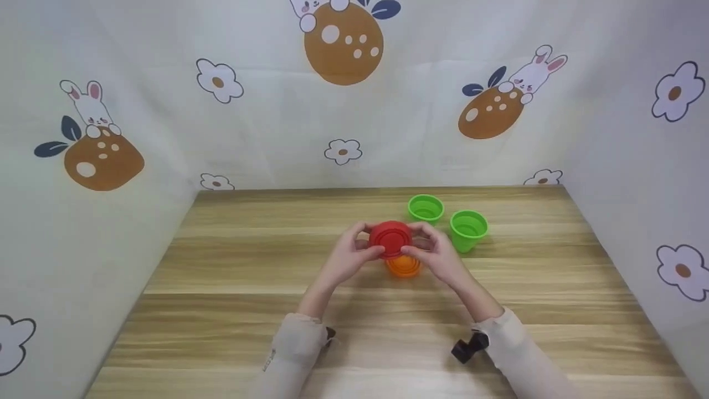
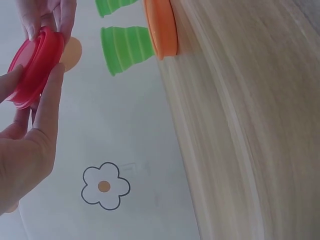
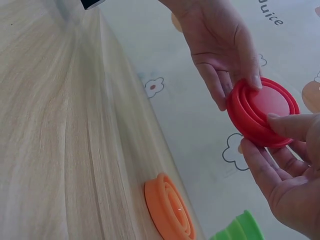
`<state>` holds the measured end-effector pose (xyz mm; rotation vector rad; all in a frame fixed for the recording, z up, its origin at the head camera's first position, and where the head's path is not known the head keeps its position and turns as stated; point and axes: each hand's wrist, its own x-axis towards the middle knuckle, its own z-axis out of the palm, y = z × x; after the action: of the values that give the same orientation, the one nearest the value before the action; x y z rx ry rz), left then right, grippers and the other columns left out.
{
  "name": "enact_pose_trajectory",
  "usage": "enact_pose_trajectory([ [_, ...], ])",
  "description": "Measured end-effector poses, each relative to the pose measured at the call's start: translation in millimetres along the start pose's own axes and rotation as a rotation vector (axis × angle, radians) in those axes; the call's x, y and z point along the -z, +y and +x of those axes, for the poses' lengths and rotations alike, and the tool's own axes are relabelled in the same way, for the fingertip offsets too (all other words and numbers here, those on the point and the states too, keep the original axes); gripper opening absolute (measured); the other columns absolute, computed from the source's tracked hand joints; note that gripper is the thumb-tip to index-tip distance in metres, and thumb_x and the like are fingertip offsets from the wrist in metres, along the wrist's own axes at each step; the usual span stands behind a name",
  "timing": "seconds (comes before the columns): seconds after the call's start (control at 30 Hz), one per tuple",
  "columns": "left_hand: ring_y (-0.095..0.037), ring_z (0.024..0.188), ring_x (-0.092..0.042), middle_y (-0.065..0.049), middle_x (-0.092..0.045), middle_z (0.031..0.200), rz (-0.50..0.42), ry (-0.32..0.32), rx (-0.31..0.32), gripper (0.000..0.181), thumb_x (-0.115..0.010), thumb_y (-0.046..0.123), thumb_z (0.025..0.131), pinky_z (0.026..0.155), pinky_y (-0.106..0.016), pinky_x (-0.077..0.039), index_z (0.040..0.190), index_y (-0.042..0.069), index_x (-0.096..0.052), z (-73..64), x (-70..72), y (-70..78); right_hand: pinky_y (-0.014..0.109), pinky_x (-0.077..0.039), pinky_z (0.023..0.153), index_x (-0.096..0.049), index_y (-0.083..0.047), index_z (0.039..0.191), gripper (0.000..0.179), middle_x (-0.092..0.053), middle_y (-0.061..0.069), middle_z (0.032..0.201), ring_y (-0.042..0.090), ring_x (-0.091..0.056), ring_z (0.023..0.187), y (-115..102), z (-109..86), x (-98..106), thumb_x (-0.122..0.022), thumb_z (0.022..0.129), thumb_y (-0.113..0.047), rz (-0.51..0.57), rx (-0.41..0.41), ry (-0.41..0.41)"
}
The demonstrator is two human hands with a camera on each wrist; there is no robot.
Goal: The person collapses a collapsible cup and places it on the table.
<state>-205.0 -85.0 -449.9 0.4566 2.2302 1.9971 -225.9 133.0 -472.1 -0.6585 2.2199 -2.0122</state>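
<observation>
Both hands hold a red collapsible cup [image 1: 391, 239], folded flat, above the table. My left hand [image 1: 352, 254] pinches its left rim, thumb on the ringed face and fingers behind. On the opposite rim my right hand [image 1: 437, 252] grips in the same way. The right wrist view shows the red cup [image 3: 265, 111] tilted, its flat disc facing the thumbs. Below it on the table lies an orange collapsible cup [image 1: 403, 267], also folded flat and partly hidden by the red one. Two green cups, one farther back [image 1: 425, 207] and one to the right [image 1: 468, 230], stand expanded and upright.
The wood-grain table [image 1: 232, 332] is enclosed by a pale cloth [image 1: 266, 122] printed with rabbits, fruit and flowers. Black wrist mounts show at both cuffs, the right one [image 1: 469, 346] more plainly. The green cups stand just behind and right of the right hand.
</observation>
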Motion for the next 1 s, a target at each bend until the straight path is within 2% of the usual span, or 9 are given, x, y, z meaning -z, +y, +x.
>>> enact_pose_trajectory([
  [0.1, -0.032, 0.102, -0.071, -0.022, -0.053, 0.123, -0.001, 0.005, 0.007, 0.035, -0.065, -0.002, 0.092, 0.090, -0.045, -0.060, 0.125, -0.005, -0.053, 0.8, -1.0, 0.8, 0.024, -0.059, 0.087, -0.054, 0.011, 0.126, 0.040, -0.068, 0.009, 0.111, 0.009, -0.070, 0.096, 0.3, -0.9, 2.4, -0.068, 0.092, -0.003, 0.042, -0.032, 0.007],
  [0.2, -0.034, 0.105, -0.069, -0.023, -0.055, 0.123, 0.029, 0.019, -0.014, 0.035, -0.066, -0.002, 0.091, 0.090, -0.042, -0.060, 0.124, -0.005, -0.055, 0.9, -1.9, 0.5, 0.028, -0.060, 0.086, -0.053, 0.012, 0.125, 0.037, -0.067, 0.001, 0.107, 0.009, -0.070, 0.095, 0.2, -1.8, 3.8, -0.064, 0.095, -0.008, 0.107, -0.071, -0.004],
  [0.33, -0.037, 0.110, -0.065, -0.023, -0.061, 0.122, 0.104, 0.052, -0.066, 0.033, -0.067, 0.000, 0.090, 0.091, -0.038, -0.059, 0.122, -0.004, -0.058, 0.5, -2.3, 0.3, 0.038, -0.060, 0.090, -0.052, 0.012, 0.126, 0.036, -0.069, -0.002, 0.107, 0.009, -0.071, 0.094, 0.9, -2.6, 5.3, -0.059, 0.099, -0.011, 0.152, -0.112, -0.016],
  [0.5, -0.040, 0.112, -0.062, -0.022, -0.064, 0.120, 0.148, 0.073, -0.112, 0.033, -0.069, 0.001, 0.089, 0.096, -0.042, -0.056, 0.120, -0.003, -0.060, 0.4, -2.3, -0.4, 0.043, -0.059, 0.091, -0.053, 0.007, 0.126, 0.031, -0.072, -0.005, 0.105, 0.010, -0.072, 0.093, -0.1, -3.3, 6.4, -0.054, 0.102, -0.012, 0.171, -0.149, -0.038],
  [0.73, -0.034, 0.106, -0.063, -0.024, -0.063, 0.113, 0.175, 0.086, -0.208, 0.027, -0.069, -0.002, 0.088, 0.089, -0.042, -0.060, 0.114, -0.006, -0.062, 0.5, -4.0, -2.2, 0.040, -0.060, 0.088, -0.052, 0.006, 0.127, 0.034, -0.074, 0.006, 0.099, 0.018, -0.073, 0.092, 0.4, -2.8, 8.5, -0.050, 0.105, -0.020, 0.189, -0.184, -0.074],
  [1.0, -0.030, 0.111, -0.060, -0.021, -0.060, 0.114, 0.144, 0.064, -0.199, 0.024, -0.069, -0.002, 0.088, 0.095, -0.049, -0.057, 0.111, -0.003, -0.063, 0.5, -6.6, -2.5, 0.032, -0.061, 0.087, -0.057, 0.001, 0.120, 0.028, -0.074, -0.001, 0.097, 0.012, -0.072, 0.091, -2.0, -3.1, 7.0, -0.050, 0.104, -0.021, 0.212, -0.214, -0.054],
])
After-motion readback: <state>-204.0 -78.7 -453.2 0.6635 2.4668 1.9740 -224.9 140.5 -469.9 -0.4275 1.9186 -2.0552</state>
